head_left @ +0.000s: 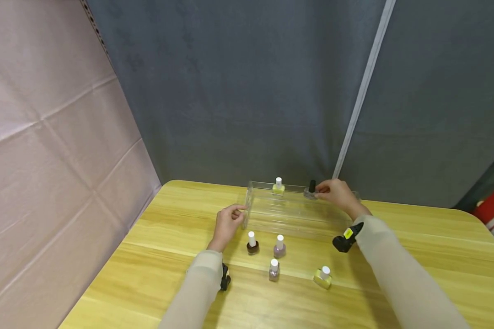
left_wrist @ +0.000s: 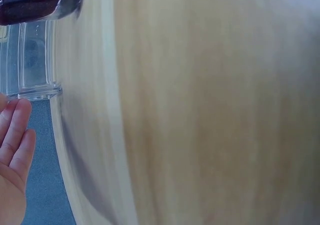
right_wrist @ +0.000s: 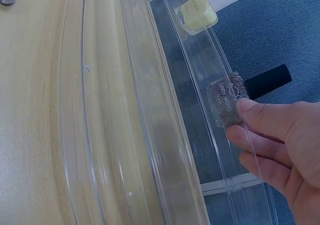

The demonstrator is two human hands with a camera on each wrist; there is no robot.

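A clear stepped rack (head_left: 296, 214) stands toward the back of the table. My right hand (head_left: 337, 194) pinches a nail polish bottle (right_wrist: 227, 99) with a black cap between thumb and fingers, at the rack's top tier. The bottle's body looks greyish and glittery, with white lettering. Along the same tier sits a yellow nail polish bottle (right_wrist: 199, 14) with a white cap. My left hand (head_left: 227, 224) touches the rack's left end with its fingertips; in the left wrist view its fingers (left_wrist: 19, 122) are fairly straight against the clear side.
In front of the rack stand several white-capped nail polish bottles: a dark brown one (head_left: 253, 247), a lilac one (head_left: 279, 249), a greyish glitter one (head_left: 274, 273) and a yellow one (head_left: 322, 278). A dark grey curtain (head_left: 247, 91) hangs behind the wooden table (head_left: 148, 274).
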